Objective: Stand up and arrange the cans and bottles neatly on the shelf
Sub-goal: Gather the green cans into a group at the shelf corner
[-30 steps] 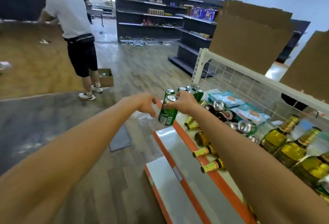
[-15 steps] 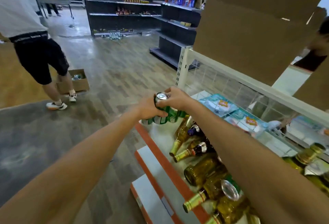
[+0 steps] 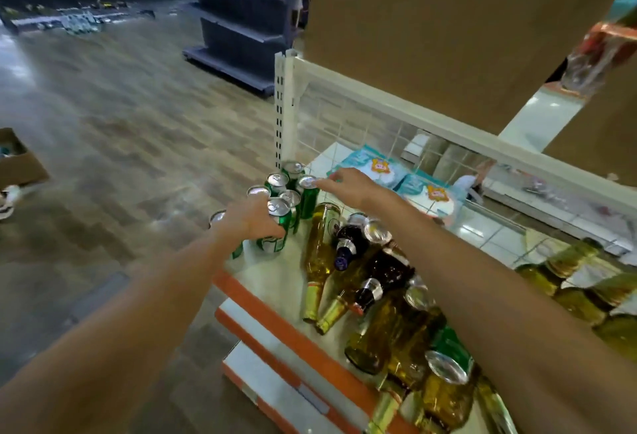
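A green aluminium can (image 3: 273, 243) was gripped by the left hand (image 3: 250, 220), the right hand (image 3: 350, 186) open; close-packed neighbouring cans (image 3: 277, 181) could be nudged over.

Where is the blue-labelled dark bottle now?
Head view, shelf centre: the dark bottle lies on its side among yellow bottles, just right of the standing green cans.
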The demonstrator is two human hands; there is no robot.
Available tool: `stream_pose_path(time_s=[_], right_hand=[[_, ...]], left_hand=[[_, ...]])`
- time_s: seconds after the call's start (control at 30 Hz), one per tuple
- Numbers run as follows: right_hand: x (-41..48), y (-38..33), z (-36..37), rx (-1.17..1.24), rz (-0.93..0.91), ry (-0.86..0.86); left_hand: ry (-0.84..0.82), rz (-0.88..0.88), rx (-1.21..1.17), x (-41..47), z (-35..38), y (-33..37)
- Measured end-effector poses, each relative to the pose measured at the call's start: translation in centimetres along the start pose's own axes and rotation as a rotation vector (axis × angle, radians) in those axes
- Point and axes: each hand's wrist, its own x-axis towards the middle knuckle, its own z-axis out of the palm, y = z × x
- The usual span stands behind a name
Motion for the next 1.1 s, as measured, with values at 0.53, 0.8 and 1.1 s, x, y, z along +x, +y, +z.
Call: stream_pose_path(time_s=[0.53,0.8,1.1], right_hand=[[0.5,4.5,0.6,-0.129,0.285,0.121],[-0.2,5.2,1.9,-0.339,0.565,0.125],[0.7,6.3,4.2,-0.52,0.7,0.213]], left_hand=[[-0.112,0.028,0.351,2.8,0.4,0.3],[-0.135,0.162,0.505,3.0,-2.1,2.2],[0.012,0.318,0.245,4.1,-0.8,4.5]])
